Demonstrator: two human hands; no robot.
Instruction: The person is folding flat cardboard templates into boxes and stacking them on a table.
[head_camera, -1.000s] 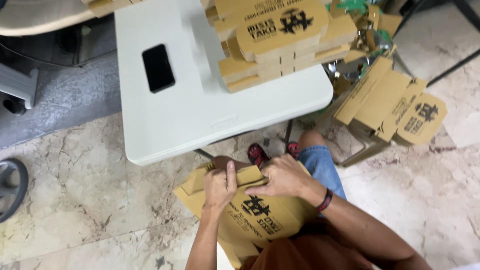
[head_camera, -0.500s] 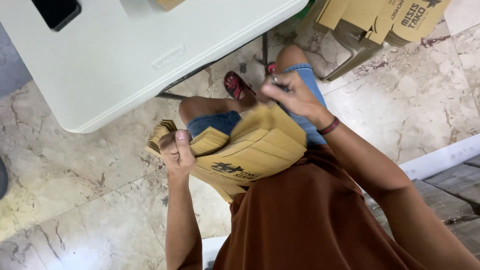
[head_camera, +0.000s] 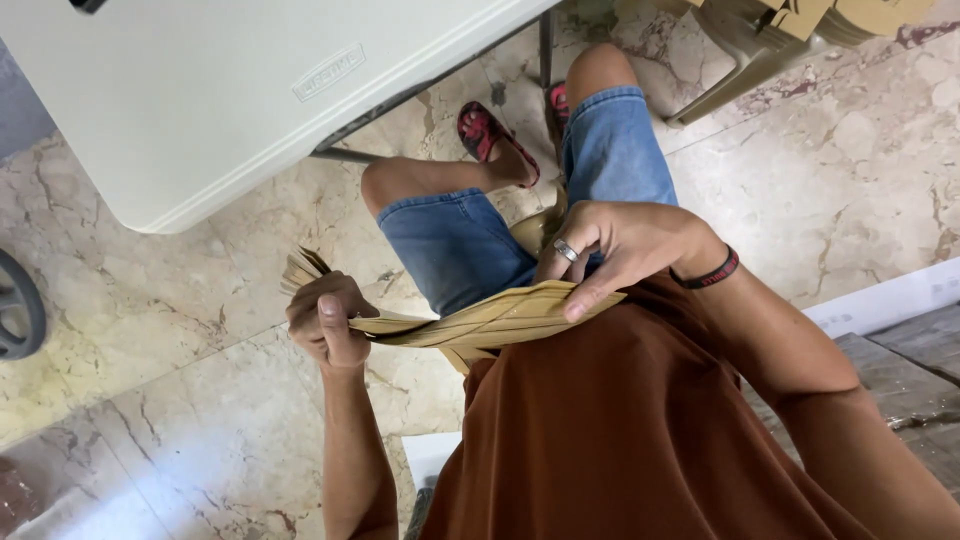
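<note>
At the centre of the frame, above the lap, a stack of flat tan cardboard box blanks (head_camera: 480, 322) stretches between both hands. The left hand (head_camera: 328, 322) is closed around its left end, thumb pressed on top, where the sheets fan apart. The right hand (head_camera: 622, 248), wearing a ring, pinches the right end with fingers curled under and thumb along the edge. The stack sags and twists in the middle. A white folding table (head_camera: 200, 90) fills the upper left of the frame. The fanned sheets look the likeliest trouble: with only end grips, loose ones could slide out onto the marble floor (head_camera: 150, 400).
</note>
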